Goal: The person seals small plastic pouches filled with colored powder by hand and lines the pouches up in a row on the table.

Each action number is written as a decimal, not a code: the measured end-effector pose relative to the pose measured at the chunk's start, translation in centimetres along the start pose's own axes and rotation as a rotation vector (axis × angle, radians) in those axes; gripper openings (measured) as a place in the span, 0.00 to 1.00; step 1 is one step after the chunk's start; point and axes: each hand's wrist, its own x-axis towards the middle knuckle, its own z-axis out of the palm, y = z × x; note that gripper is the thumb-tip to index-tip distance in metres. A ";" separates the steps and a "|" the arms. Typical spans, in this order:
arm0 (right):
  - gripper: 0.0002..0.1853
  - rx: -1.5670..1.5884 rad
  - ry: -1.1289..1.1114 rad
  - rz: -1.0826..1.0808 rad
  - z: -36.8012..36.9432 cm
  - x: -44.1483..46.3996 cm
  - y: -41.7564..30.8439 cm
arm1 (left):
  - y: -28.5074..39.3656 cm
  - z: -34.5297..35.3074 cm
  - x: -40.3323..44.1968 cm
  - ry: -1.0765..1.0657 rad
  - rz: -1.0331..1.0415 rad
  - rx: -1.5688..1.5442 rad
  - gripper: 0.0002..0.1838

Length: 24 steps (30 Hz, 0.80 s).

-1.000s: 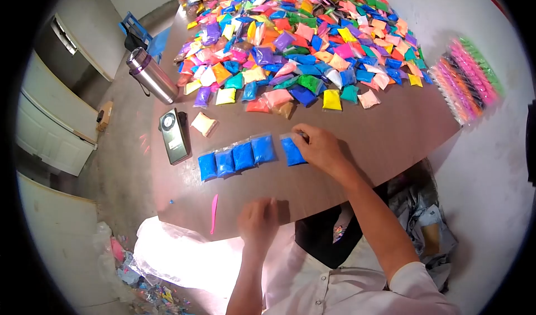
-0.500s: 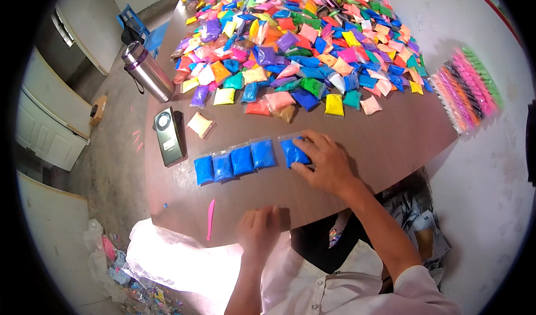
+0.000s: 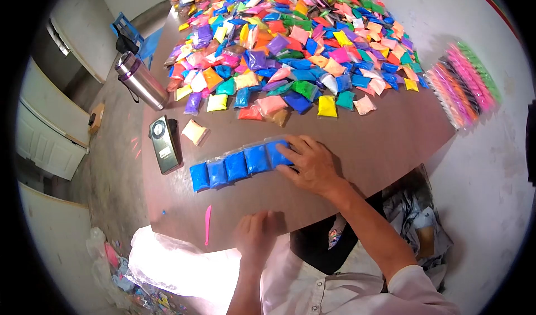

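Observation:
Several small clear packets of blue clay-like filling point(image 3: 236, 165) lie side by side in a slanting row on the brown table. My right hand point(image 3: 310, 164) holds the rightmost blue packet point(image 3: 276, 153) by its right side, thumb at the lower edge and fingers over the top. That packet lies flat against its neighbour. My left hand point(image 3: 257, 232) rests at the table's near edge, fingers curled in with nothing visible in them. Left of it lies a thin pink plastic tool point(image 3: 207, 225).
A large heap of colourful packets point(image 3: 290, 53) covers the far table point(image 3: 368, 147). On the left stand a steel flask point(image 3: 142, 83) and a dark box-shaped device point(image 3: 166, 146) near a cream packet point(image 3: 194, 131). Bagged coloured strips point(image 3: 463, 86) lie at the right edge.
My right hand has slid the rightmost blue packet left, closing the gap to the row. My left hand stays at the table edge. The whole view has shifted slightly.

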 end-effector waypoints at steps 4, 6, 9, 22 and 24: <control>0.24 -0.008 0.007 0.006 -0.2 -0.1 -0.3 | -0.2 0.1 -0.2 0.008 0.012 0.017 0.07; 0.24 -0.008 0.002 -0.003 -0.1 -0.2 -0.1 | -0.1 0.0 -0.1 0.003 0.012 0.025 0.07; 0.24 -0.030 0.035 -0.016 0.3 -0.4 -0.1 | -0.1 0.1 -0.2 0.008 0.010 0.038 0.07; 0.27 0.111 0.088 0.042 0.0 -0.9 -0.1 | -0.5 0.8 -1.3 0.030 -0.006 0.099 0.05; 0.28 0.129 0.125 0.060 -0.1 -1.0 -0.2 | -0.5 0.7 -1.1 0.020 0.029 0.126 0.05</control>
